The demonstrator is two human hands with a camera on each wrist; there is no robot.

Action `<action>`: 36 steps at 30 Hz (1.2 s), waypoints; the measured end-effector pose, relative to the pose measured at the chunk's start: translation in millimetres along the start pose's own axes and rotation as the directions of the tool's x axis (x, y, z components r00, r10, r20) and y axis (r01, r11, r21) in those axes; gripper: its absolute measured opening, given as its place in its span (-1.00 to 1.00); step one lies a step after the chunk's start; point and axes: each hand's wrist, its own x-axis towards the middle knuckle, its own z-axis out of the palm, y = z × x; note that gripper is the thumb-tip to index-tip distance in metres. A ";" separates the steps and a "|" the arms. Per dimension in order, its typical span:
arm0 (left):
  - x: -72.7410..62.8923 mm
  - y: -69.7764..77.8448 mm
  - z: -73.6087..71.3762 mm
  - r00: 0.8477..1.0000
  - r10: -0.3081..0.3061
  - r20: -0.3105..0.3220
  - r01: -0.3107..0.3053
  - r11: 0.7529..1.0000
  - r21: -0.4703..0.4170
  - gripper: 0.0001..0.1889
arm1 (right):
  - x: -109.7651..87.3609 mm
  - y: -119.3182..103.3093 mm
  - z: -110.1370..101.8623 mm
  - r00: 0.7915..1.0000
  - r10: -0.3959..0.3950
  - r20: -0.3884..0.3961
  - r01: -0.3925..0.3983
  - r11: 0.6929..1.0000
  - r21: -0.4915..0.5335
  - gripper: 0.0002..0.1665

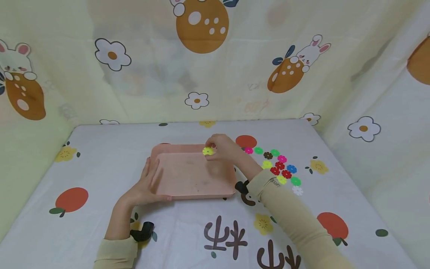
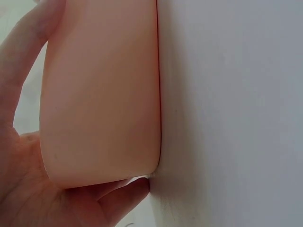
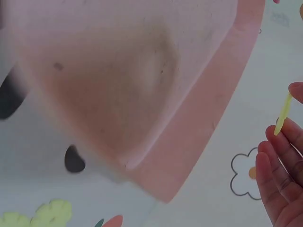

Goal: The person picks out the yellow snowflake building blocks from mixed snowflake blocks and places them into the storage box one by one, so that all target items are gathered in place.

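Observation:
Over the far right part of a shallow pink tray, my right hand pinches a yellow flower-shaped plastic disc between thumb and fingertips. The right wrist view shows that disc edge-on. My left hand holds the tray's near left corner, thumb along the front wall and fingers spread along the left side. In the left wrist view the tray's outer wall stands between the thumb and the fingers. The inside of the tray shows no discs.
Right of the tray, several loose discs lie in a loose group: red, blue, green, white, pink and brown ones among them. A printed white cloth covers the table, with a patterned curtain behind.

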 end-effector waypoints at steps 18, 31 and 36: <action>-0.7 1.6 -2.1 1.000 0.002 0.000 -0.002 1.000 -0.005 0.32 | 21.3 -28.6 34.8 0.948 0.284 0.143 -0.307 0.935 0.178 -0.65; -0.1 -0.8 -1.1 1.000 0.010 0.001 -0.010 1.000 -0.023 0.31 | 54.5 -26.8 65.6 0.965 0.181 0.192 -0.186 0.983 0.010 -0.93; -0.2 -0.7 -1.8 1.000 0.004 0.003 -0.004 1.000 -0.021 0.31 | 65.8 -24.6 77.4 0.969 0.127 0.212 -0.110 0.990 -0.090 -0.74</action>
